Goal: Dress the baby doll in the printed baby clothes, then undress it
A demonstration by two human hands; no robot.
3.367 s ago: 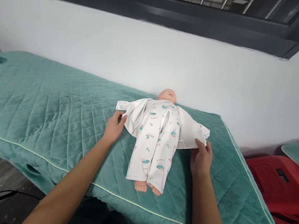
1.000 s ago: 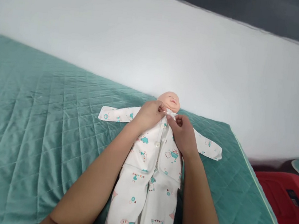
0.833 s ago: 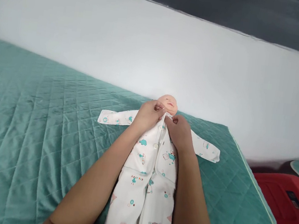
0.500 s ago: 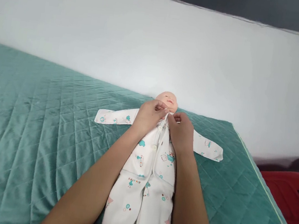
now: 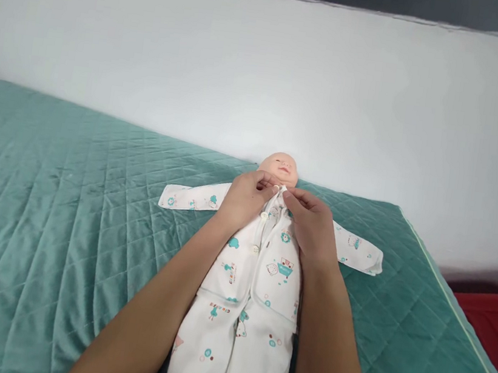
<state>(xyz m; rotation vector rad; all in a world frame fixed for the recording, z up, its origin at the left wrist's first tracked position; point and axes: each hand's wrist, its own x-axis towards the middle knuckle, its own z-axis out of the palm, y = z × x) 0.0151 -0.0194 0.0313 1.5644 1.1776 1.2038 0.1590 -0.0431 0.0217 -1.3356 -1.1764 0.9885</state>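
Observation:
A baby doll (image 5: 278,162) lies on its back, dressed in a white printed jacket (image 5: 229,263) and matching trousers (image 5: 210,340). My left hand (image 5: 250,196) pinches the left front edge of the jacket at the collar, by the top button. Opposite it, my right hand (image 5: 313,219) grips the right front edge just below the doll's chin. Lower down, two pale buttons (image 5: 255,249) show on the left edge, and the front hangs apart there. Both sleeves (image 5: 192,196) stretch out sideways. My fingers partly hide the collar.
A green quilted cover (image 5: 65,217) spreads under the doll, its piped edge running down the right side. Behind stands a white wall (image 5: 200,70) with a dark band on top. A red object (image 5: 492,322), perhaps a chair, is beyond the right edge.
My right hand has shifted slightly right, and the two collar edges are a little farther apart. The left hand stays at the collar. The view has tilted slightly.

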